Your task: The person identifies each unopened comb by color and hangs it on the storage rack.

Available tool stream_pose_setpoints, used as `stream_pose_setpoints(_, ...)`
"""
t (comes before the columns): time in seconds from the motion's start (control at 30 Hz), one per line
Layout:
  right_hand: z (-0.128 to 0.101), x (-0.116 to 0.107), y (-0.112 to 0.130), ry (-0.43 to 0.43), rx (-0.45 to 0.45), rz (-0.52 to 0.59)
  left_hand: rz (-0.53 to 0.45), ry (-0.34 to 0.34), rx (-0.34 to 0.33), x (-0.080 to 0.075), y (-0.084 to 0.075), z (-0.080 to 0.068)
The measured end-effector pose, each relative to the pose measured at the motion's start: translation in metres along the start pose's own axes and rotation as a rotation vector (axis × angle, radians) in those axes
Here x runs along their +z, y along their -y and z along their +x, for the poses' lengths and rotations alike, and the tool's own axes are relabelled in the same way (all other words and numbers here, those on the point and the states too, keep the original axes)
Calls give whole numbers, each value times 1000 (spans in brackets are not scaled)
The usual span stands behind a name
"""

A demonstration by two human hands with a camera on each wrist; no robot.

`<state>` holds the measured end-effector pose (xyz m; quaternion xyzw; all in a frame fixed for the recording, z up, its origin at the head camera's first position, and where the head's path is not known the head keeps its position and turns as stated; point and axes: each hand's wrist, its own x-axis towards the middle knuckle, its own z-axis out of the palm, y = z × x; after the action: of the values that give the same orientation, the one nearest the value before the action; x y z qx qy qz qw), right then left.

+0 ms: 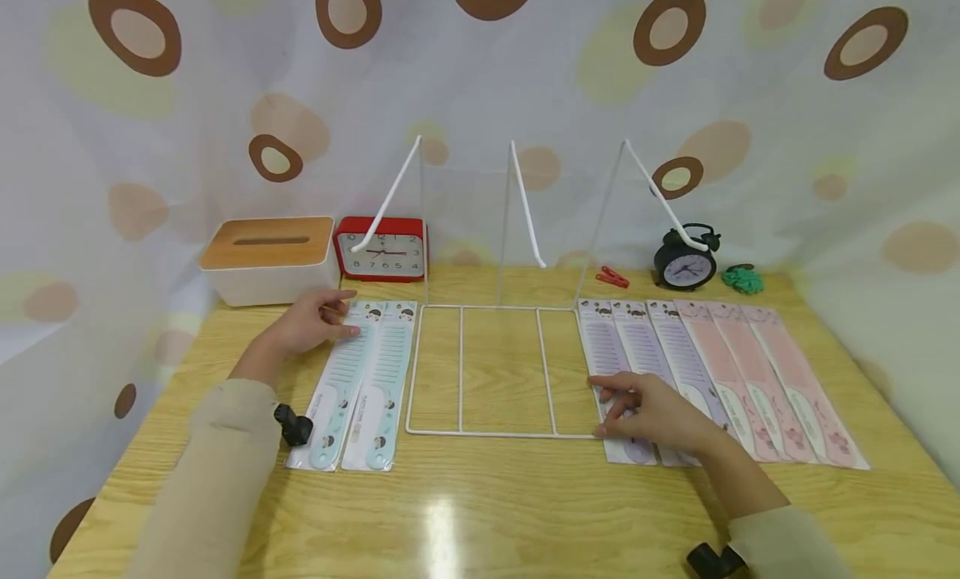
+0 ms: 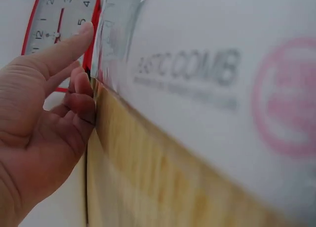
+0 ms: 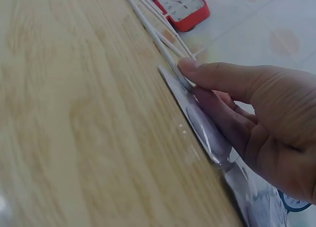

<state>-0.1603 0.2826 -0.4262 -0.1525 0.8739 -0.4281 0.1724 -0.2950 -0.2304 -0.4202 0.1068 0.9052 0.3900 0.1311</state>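
The far, left and right sides are closed off by pale walls (image 1: 465, 79), printed with brown rings (image 1: 491, 9), peach blobs (image 1: 922, 247) and yellow-green patches (image 1: 615, 62). A wood-grain table (image 1: 540, 512) is enclosed; light is reflected as a white glare (image 1: 440, 529) near its front.

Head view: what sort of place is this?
Probably a small indoor tabletop workspace: a wood-grain table, a patterned backdrop rising behind it, and a white wire rack standing on the tabletop.

Seemingly a homelike nook: spotted cloth (image 1: 217, 137) hangs behind a wooden desk (image 1: 555, 512) bearing a tissue box (image 1: 273, 282), a red clock (image 1: 382, 252) and a black clock (image 1: 686, 269).
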Motion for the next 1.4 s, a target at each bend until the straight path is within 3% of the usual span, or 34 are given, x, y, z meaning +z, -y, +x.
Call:
stream_pose_setpoints(0.3, 0, 0, -8, 7, -5, 34, 98, 71, -125, 3, -5, 5)
stream_pose_setpoints(0.43, 0, 1, -8, -9, 1, 36, 126, 64, -129, 1, -9, 10)
stream_pose_setpoints(0.63, 4, 1, -8, -18, 12, 27, 64, -15, -144, 2, -10, 10)
stream_pose_setpoints(0.77, 3, 2, -8, -15, -7, 0, 15, -99, -214, 5, -10, 2)
stream_pose_setpoints(0.87, 1, 2, -8, -12, -8, 7, -5, -155, -205, -3, -15, -6)
stream_pose_setpoints(0.93, 0, 2, -9, -16, 6, 30, -30, -167, -161, -14, -24, -14)
stream_pose_setpoints(1.07, -2, 2, -8, -34, 23, 46, -153, -164, 10, -40, -52, -42)
stream_pose_setpoints(1.2, -2, 2, -6, -50, 32, 34, -394, -206, 291, -53, -88, -76)
stream_pose_setpoints(1.3, -1, 2, -5, -46, 33, 28, -591, -246, 528, -50, -112, -100)
stream_pose_setpoints(1.4, 2, 3, -4, -28, 25, 38, -713, -306, 688, -42, -131, -118)
